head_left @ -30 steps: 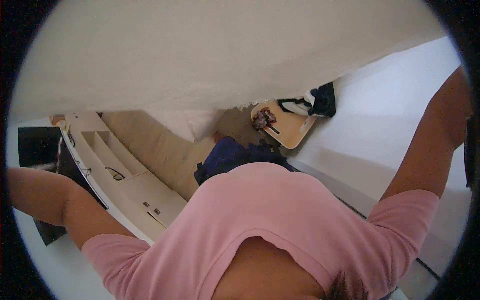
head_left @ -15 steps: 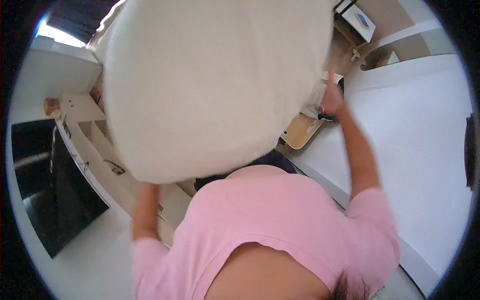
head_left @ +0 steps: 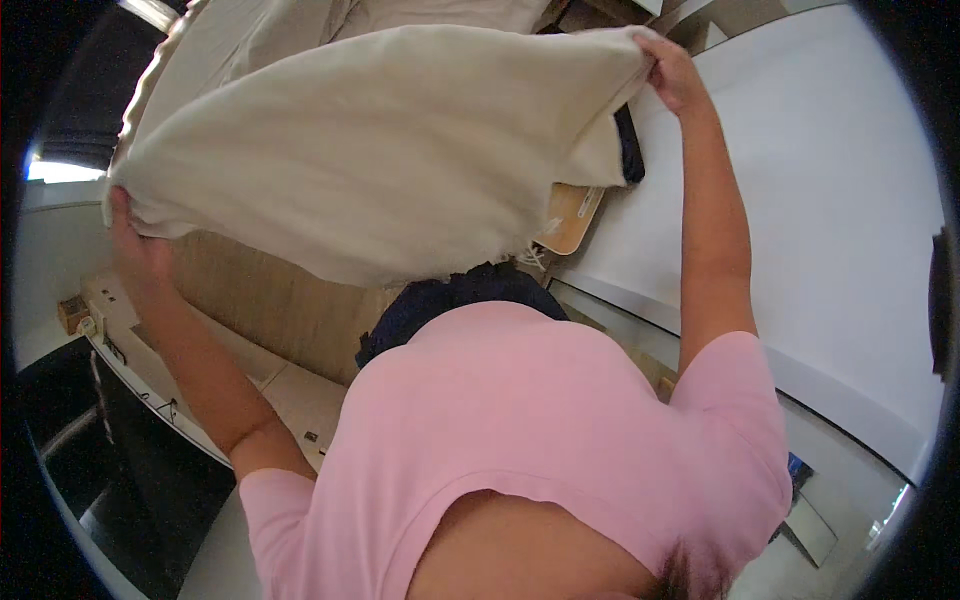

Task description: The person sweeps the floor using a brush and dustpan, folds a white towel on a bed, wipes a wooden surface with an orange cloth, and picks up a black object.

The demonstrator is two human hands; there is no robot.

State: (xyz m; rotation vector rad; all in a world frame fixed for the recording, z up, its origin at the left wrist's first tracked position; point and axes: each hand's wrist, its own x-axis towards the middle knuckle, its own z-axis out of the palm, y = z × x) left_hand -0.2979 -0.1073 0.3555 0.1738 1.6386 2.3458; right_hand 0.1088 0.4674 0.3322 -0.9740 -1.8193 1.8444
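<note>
A large cream blanket [head_left: 380, 140] is stretched out in front of me between both hands, its lower edge sagging toward my waist. My left hand [head_left: 140, 240] pinches its left corner, slightly smeared by motion. At the upper right, my right hand [head_left: 677, 75] is closed around the opposite corner, higher up than the left. Light tassels or cords [head_left: 532, 257] show by the blanket's lower right edge. Cream fabric continues behind the raised blanket at the top of the view, and what lies directly under the blanket is hidden.
To the right stands a long white wall or panel [head_left: 830, 200]. A small wooden board or tabletop [head_left: 572, 222] peeks out below the blanket, near a dark object [head_left: 630, 145]. At left are a low cabinet [head_left: 310, 400] and a black screen [head_left: 120, 470]. Wood flooring [head_left: 270, 295] lies between.
The blanket, which billowed up across the view, has come down and is drawn taut sideways. My left hand has moved out left and upward into sight; my right hand has risen and holds a corner.
</note>
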